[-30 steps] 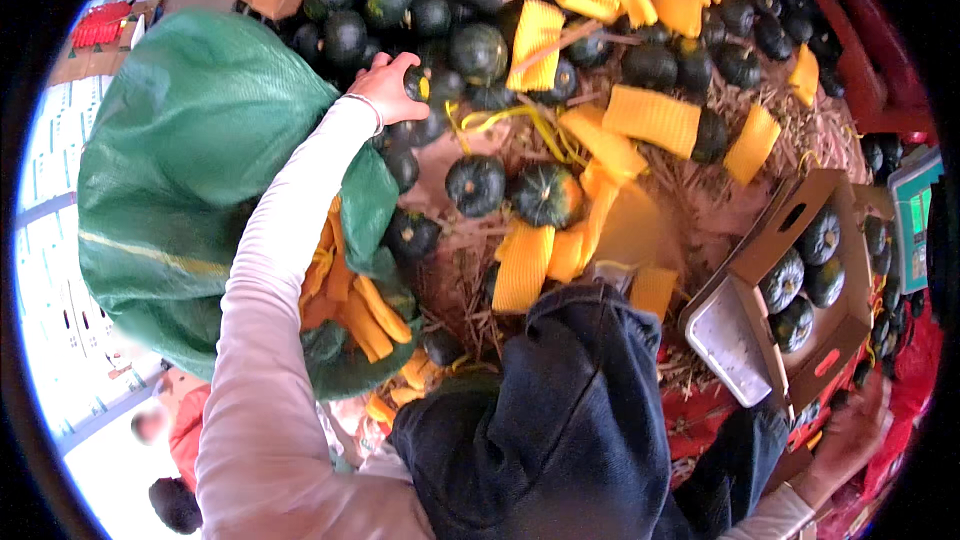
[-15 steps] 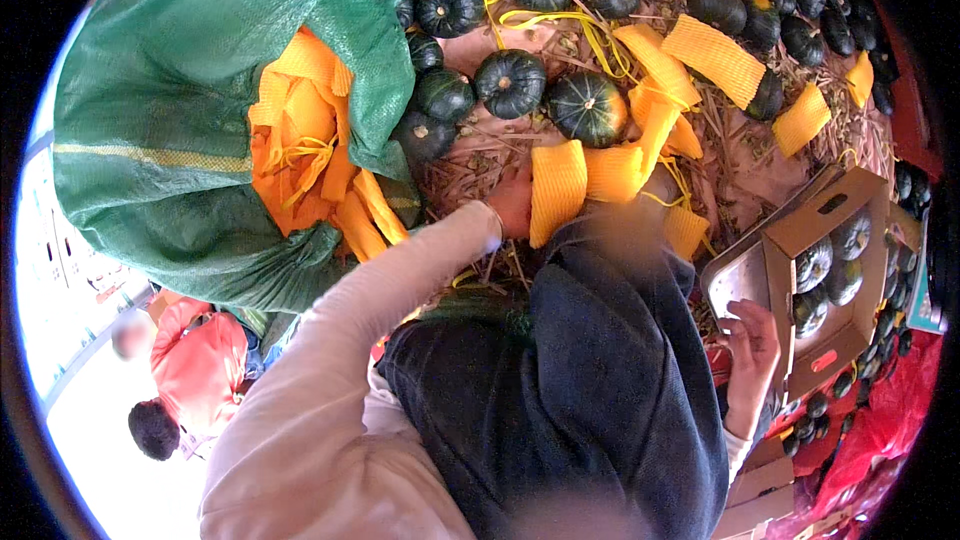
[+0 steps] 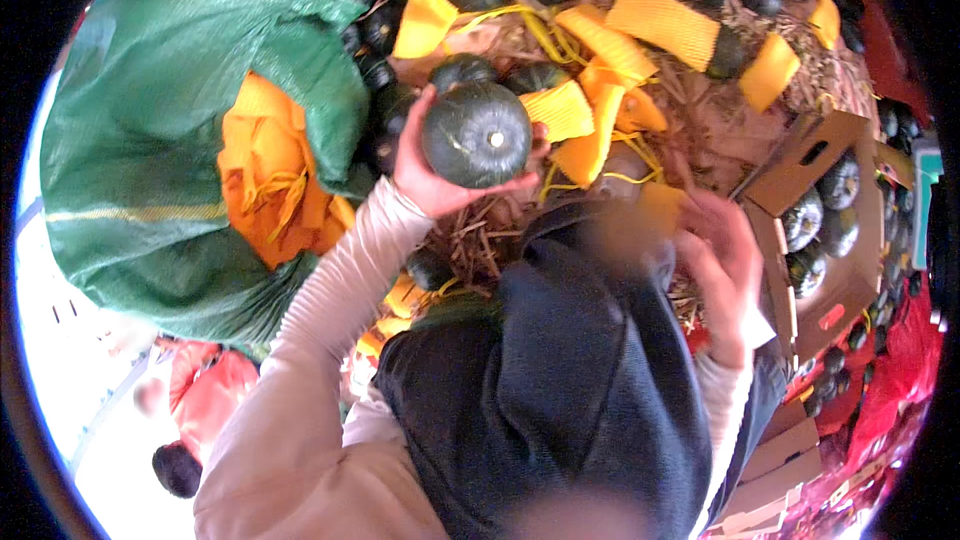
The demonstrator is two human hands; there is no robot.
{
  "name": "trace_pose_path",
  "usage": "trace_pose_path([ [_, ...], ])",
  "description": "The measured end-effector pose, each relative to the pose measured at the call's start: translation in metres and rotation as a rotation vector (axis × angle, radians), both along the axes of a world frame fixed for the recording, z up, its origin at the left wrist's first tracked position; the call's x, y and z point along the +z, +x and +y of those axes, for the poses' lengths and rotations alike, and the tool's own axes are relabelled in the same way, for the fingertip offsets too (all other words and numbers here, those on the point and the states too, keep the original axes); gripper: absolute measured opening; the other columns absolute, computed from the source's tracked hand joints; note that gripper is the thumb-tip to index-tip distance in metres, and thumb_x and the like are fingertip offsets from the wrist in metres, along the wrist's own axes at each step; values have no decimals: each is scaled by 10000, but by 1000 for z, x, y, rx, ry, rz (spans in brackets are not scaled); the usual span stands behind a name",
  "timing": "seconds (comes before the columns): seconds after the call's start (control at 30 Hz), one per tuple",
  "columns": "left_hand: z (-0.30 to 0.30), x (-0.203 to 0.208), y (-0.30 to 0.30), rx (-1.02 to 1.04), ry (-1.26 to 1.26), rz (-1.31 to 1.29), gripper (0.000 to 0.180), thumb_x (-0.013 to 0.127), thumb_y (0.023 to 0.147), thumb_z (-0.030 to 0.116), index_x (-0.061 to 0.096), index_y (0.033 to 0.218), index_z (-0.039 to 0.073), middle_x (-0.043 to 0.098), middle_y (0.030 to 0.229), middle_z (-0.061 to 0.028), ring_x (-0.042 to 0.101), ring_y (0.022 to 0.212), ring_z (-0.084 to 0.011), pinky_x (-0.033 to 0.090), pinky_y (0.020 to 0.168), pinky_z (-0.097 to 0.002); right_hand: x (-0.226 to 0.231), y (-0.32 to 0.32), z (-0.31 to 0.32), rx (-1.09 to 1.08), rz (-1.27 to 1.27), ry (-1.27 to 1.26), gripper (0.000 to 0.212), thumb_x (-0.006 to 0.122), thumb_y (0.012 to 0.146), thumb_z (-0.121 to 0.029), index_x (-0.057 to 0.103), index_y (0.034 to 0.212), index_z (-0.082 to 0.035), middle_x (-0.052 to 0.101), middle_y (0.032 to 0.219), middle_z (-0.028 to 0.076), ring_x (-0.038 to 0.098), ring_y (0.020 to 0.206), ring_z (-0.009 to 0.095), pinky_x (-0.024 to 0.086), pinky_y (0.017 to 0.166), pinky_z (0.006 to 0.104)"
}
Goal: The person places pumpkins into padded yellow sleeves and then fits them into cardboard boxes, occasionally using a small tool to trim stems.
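Note:
A round dark green pumpkin (image 3: 478, 136) rests in my left hand (image 3: 425, 168), raised above the straw, its pale stem scar facing up. The fingers curve round its left and lower sides. Right beside the pumpkin lies a yellow ribbed foam sleeve (image 3: 560, 111). My right hand (image 3: 725, 255), smeared by motion, is over my right knee with thumb and fingers apart; I see nothing held in it. Close to its fingertips is another orange-yellow sleeve (image 3: 660, 206), partly blurred. More pumpkins (image 3: 462, 72) sit just behind the lifted one.
A big green woven sack (image 3: 130, 155), stuffed with orange foam sleeves (image 3: 265, 140), stands at the left. On the right, an open cardboard box (image 3: 850, 240) holds several pumpkins. Yellow straps and sleeves lie on the straw. Another person in red (image 3: 212, 390) is at lower left.
My left hand has gone from the foam sleeve to a pumpkin and lifted it. The right hand has moved up and left, away from beside the box. The view has shifted slightly.

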State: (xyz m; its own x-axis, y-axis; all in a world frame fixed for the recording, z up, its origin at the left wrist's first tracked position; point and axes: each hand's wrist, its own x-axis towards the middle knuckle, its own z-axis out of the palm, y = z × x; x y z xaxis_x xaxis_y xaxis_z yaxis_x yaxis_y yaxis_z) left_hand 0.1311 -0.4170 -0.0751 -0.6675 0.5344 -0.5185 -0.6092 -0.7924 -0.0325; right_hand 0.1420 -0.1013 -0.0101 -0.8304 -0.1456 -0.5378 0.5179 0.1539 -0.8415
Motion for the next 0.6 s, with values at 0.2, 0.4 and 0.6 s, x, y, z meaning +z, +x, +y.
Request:
trace_pose_path([
  [0.2,30,1,16,-339,-1376,742,342,367,969,175,544,1176,-31,561,1243,-167,536,1158,-288,396,994,-346,-48,-39,-78,235,-45,-458,779,837,682,-234,421,1308,-26,569,1136,81,534,1061,169,418,940,318],
  [0.4,-72,-76,168,-1854,-1532,1189,702,764,622,232,488,1255,101,488,1213,-222,476,1116,-420,432,944,-498,-79,9,-53,-277,-246,-661,601,714,790,-258,419,1278,-68,538,1151,99,544,1039,211,459,906,347],
  [0.6,-88,-86,139,-1394,-1448,734,900,823,564,443,479,1253,-20,541,1209,-238,535,1116,-361,429,973,-441,-69,13,-35,-237,-363,-1171,600,481,897,-481,413,1301,-42,535,1214,193,554,1093,362,524,826,526],
])
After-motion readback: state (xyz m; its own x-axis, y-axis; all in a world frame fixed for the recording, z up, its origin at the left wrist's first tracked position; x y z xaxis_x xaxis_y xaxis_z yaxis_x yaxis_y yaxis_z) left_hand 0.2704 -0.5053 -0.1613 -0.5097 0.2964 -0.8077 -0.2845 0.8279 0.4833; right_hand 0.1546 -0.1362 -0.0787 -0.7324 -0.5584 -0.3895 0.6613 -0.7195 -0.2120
